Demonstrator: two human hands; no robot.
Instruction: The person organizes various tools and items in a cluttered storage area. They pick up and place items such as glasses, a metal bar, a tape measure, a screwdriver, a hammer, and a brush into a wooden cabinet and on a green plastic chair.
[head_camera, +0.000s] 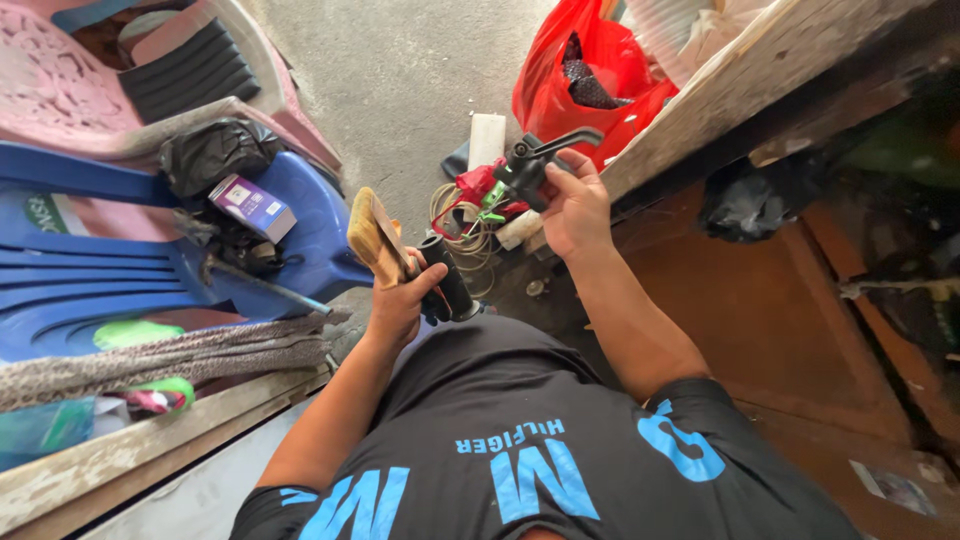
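Note:
My left hand (400, 300) grips a brush with tan bristles and a flat handle (372, 238) together with a black rubber handlebar grip (452, 285), held low over my lap. My right hand (572, 208) is raised further out and closed around a black brake-lever and switch assembly (533, 160), whose lever points right. The two hands are about a hand's width apart. I wear a black shirt with blue print.
Blue plastic chair (120, 270) on the left carries a purple box (252, 206) and a black bag (215, 150). Pink chair (70, 80) behind it. Red plastic bag (560, 80), coiled cable (462, 232), white block (487, 138) on the concrete floor. Wooden bench edge (720, 90) at right.

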